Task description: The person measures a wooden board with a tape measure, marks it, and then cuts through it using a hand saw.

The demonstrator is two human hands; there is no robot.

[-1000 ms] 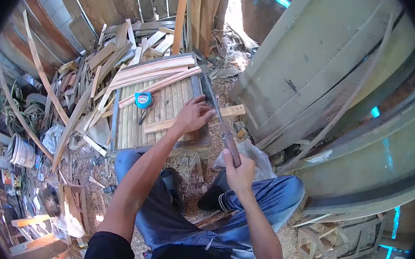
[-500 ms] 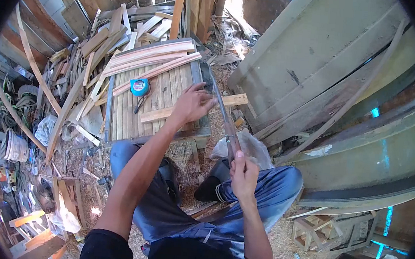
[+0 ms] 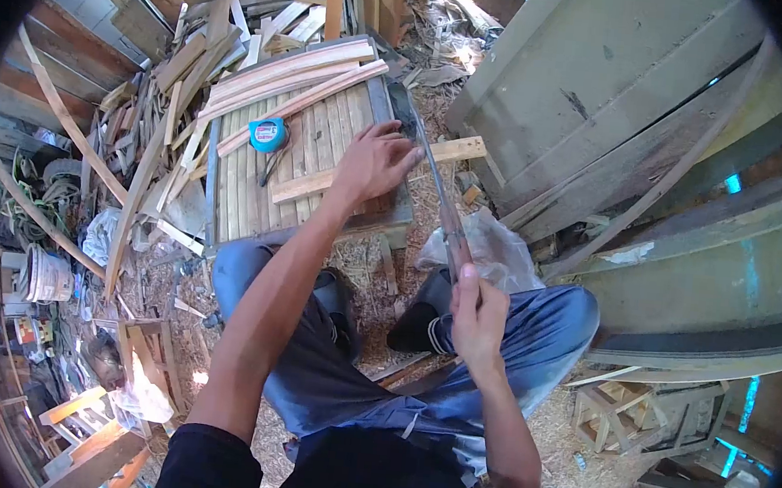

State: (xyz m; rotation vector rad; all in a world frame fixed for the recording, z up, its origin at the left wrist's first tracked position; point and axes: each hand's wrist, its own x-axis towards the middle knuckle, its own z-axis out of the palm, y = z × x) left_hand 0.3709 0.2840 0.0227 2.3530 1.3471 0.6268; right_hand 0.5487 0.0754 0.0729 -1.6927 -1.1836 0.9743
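My right hand [image 3: 477, 321] is closed around the brown handle of a long-bladed tool [image 3: 440, 181], thumb laid along the top. Its narrow blade points away from me, seen nearly edge-on, and crosses over a pale wood strip [image 3: 308, 186]. Over that strip hangs my left hand [image 3: 376, 167], palm down, fingers loosely bent and apart, fingertips close beside the blade and hiding part of the strip. The strip lies across a slatted wooden panel [image 3: 237, 198] and sticks out past its right edge. A blue tape measure [image 3: 267, 135] lies on the slats left of my left hand.
Several long battens [image 3: 284, 86] lie on the panel's far part. Behind and left is a heap of scrap wood [image 3: 187, 73]. Large boards [image 3: 572, 83] lean on the right. A clear plastic bag [image 3: 502, 249] lies beside my right knee, and shavings [image 3: 361, 269] cover the floor.
The view has shifted slightly. My left hand has turned a little, its fingers reaching closer along the blade. My right hand keeps its grip on the long-bladed tool.
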